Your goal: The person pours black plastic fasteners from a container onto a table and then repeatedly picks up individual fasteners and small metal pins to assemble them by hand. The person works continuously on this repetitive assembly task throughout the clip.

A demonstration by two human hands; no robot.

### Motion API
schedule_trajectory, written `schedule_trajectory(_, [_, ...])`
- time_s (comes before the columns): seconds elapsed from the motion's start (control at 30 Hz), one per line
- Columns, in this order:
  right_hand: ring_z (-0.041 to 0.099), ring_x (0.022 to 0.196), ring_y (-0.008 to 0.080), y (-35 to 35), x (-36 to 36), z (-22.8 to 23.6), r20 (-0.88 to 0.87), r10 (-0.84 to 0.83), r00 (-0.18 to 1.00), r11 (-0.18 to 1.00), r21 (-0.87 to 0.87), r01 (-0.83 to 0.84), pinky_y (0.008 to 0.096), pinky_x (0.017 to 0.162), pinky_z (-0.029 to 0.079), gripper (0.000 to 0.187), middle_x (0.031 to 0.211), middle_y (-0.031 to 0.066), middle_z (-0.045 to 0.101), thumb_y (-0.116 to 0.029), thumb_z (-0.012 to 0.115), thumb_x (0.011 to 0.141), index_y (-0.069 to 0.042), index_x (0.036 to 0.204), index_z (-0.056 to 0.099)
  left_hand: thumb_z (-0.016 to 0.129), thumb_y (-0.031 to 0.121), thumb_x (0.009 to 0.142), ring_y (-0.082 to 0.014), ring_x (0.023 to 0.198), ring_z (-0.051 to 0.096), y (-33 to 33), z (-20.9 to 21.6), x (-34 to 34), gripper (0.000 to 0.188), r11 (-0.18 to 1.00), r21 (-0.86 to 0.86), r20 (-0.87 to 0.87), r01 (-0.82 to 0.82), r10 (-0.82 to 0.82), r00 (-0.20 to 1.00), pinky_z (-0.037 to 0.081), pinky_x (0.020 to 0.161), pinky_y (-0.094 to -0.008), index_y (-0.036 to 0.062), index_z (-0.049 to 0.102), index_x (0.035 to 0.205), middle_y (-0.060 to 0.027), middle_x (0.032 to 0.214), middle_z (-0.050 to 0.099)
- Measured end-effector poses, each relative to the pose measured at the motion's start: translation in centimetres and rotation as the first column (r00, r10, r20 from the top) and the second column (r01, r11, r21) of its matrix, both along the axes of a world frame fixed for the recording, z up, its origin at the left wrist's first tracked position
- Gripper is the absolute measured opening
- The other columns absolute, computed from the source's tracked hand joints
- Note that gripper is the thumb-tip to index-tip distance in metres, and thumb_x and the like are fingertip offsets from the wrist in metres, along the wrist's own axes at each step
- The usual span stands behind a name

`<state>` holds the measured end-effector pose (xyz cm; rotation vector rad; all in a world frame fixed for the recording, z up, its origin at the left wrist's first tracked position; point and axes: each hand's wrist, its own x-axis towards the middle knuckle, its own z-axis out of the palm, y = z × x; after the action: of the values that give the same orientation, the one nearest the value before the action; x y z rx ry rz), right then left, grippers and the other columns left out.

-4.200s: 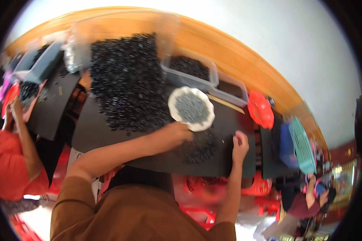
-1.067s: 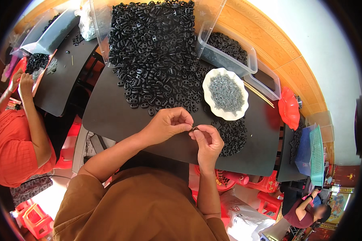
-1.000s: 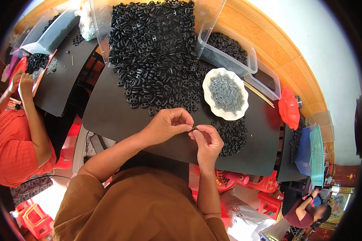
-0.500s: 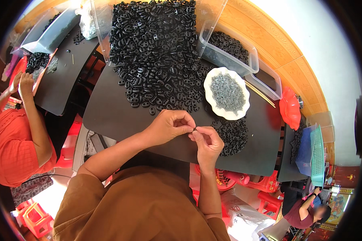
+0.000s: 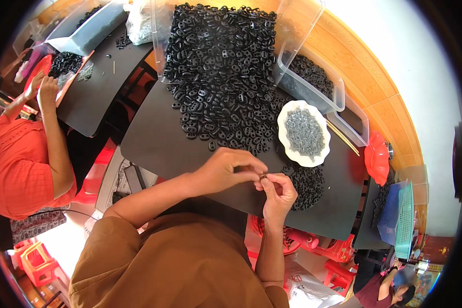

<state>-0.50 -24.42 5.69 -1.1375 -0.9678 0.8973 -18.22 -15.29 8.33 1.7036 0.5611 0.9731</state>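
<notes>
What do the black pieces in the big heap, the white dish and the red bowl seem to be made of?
Black pieces: likely molded plastic, possibly rubber, semi-gloss; small highlights and near-identical shapes suggest it.
White dish: plastic or glazed ceramic; its smooth pale rim leaves it open.
Red bowl: probably glossy plastic, judging by its even color and highlights.

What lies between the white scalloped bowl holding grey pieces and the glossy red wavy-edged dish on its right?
In the head view, two thin tan sticks lie between the white bowl and the red dish.
</notes>
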Motion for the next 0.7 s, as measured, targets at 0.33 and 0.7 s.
schedule_trajectory(0.33, [0.072, 0.079, 0.0165, 0.2, -0.7, 0.0, 0.099, 0.068, 0.993, 0.998, 0.002, -0.068, 0.0273, 0.072, 0.060, 0.008, 0.092, 0.0071, 0.066, 0.007, 0.068, 0.092, 0.002, 0.098, 0.066, 0.075, 0.005, 0.081, -0.0264, 0.095, 0.062, 2.5, -0.4, -7.5, 0.021, 0.802, 0.596, -0.448, 0.029, 0.302, 0.841, 0.054, 0.082, -0.0364, 0.0063, 0.074, 0.102, -0.0059, 0.099, 0.068])
schedule_trajectory(0.7, [0.071, 0.082, 0.0166, -0.1, -0.4, 0.1, 0.028, 0.078, 0.997, 0.995, -0.063, -0.076, 0.0269, 0.074, 0.059, 0.006, 0.093, 0.0070, 0.066, 0.004, 0.066, 0.095, 0.002, 0.100, 0.064, 0.069, 0.005, 0.091, -0.0217, 0.089, 0.065, 1.9, -1.6, -2.1, 0.021, 0.937, 0.340, -0.368, 0.078, 0.057, 0.928, 0.055, 0.079, -0.0329, 0.0045, 0.068, 0.112, -0.0066, 0.099, 0.067])
